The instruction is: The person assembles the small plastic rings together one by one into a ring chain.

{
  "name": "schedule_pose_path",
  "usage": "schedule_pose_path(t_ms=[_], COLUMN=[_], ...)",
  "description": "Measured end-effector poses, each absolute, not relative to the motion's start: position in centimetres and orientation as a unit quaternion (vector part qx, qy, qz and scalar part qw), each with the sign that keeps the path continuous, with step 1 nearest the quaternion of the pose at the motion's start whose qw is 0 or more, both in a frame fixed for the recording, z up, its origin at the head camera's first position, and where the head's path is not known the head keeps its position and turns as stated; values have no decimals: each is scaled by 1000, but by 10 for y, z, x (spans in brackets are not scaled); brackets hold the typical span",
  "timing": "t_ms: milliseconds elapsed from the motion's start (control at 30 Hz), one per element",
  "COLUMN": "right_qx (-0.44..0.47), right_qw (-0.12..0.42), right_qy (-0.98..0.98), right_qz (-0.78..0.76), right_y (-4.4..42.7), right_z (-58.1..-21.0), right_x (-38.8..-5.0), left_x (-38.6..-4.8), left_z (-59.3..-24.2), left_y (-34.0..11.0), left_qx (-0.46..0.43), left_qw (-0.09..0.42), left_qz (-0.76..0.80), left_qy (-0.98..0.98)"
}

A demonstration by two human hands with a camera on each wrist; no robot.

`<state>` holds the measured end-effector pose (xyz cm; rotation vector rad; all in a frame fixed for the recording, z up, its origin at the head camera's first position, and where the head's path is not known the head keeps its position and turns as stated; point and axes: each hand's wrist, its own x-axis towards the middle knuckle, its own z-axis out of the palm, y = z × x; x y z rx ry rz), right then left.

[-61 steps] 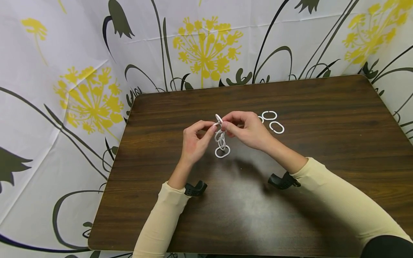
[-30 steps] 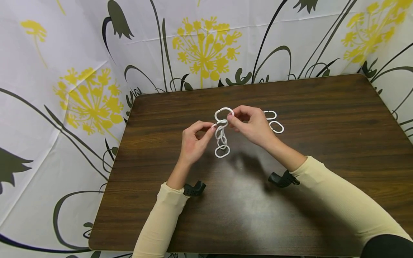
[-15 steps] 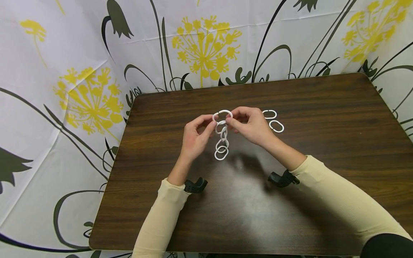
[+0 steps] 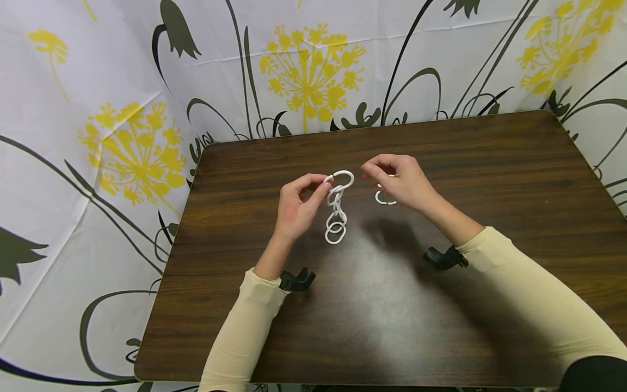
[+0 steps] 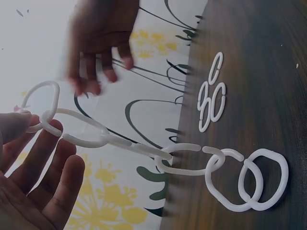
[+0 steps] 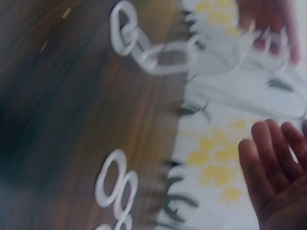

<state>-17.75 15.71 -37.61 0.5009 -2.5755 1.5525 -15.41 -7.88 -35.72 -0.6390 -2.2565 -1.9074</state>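
The person's left hand (image 4: pixel 300 209) pinches the top link (image 5: pixel 58 98) of a chain of white oval split links (image 5: pixel 139 147), which hangs from that grip over the dark wood-grain table (image 4: pixel 392 326); whether its lowest link touches the wood cannot be told. The right hand (image 4: pixel 399 178), fingers loose and holding nothing, is in the air to the right of the chain, apart from it. Also right of the chain, partly hidden by that hand in the head view, loose links (image 5: pixel 223 103) lie grouped on the table.
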Motion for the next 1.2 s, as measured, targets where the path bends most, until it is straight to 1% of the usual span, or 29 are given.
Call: schedule_pose_path(t_ms=[67,167,233,333,467,733,1000,1200], right_qx=[143,125,137,176,209,202,180,179], right_qw=[55,44,40,57,77,87,51,49], right_qy=[-884,-933,-951,-962,-963,-962,-969,-970], right_qz=[441,335,275,199,154,160,160,157], right_y=[166,179,185,192,196,196,195,193], right_z=[-386,-406,-423,-446,-465,-467,-465,-464], right_x=[-183,-189,-192,-193,-192,-193,-195,-196], left_x=[-154,-153,-152,-151,-150,-150,-150,-151], left_z=[-357,-357,-357,-358,-359,-360,-359,-359], left_y=[-79,-80,-80,-81,-81,-81,-80,-80], left_qx=[-212,-213,-212,-210,-213,-218,-217,-218], left_qw=[55,52,53,54,53,57,53,55], left_qz=[-630,-629,-626,-623,-621,-618,-613,-612], left_qy=[-745,-746,-749,-752,-752,-753,-758,-758])
